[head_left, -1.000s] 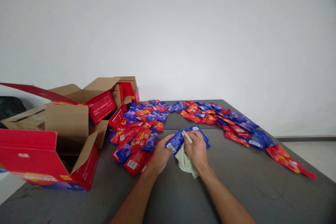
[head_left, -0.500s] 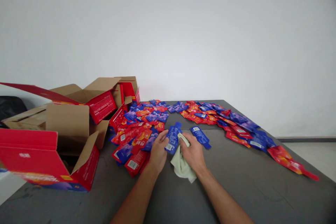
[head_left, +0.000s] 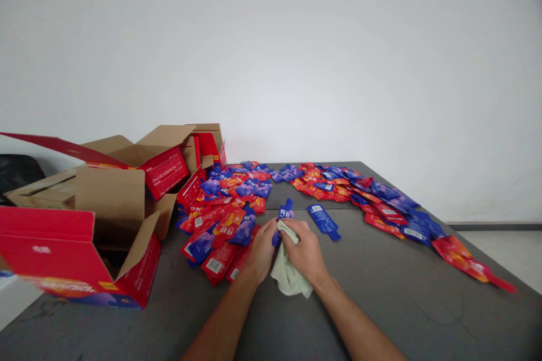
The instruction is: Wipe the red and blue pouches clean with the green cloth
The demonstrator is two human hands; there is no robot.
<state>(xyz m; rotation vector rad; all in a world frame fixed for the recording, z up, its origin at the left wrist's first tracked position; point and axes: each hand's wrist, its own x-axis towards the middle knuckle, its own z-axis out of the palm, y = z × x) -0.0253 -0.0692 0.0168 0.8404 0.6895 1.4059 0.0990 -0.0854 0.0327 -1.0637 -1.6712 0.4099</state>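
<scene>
The held pouch [head_left: 285,212] is coloured blue and purple and lettered in white; the cloth [head_left: 289,279] is tinted a plain pale green. The loose pouch [head_left: 323,221] at right is printed in white on blue, with a white barcode patch. In the left pile [head_left: 227,225], red, orange, blue and purple are mixed; the same colours are repeated in the right row [head_left: 384,190], ended at near right by a red-and-orange pouch [head_left: 459,255]. The near box [head_left: 53,251] is covered in red, lettered in white and patterned low down with orange, yellow and purple-blue; its inside is plain brown. The table [head_left: 381,293] is coloured dark grey, the far wall [head_left: 288,56] white.
</scene>
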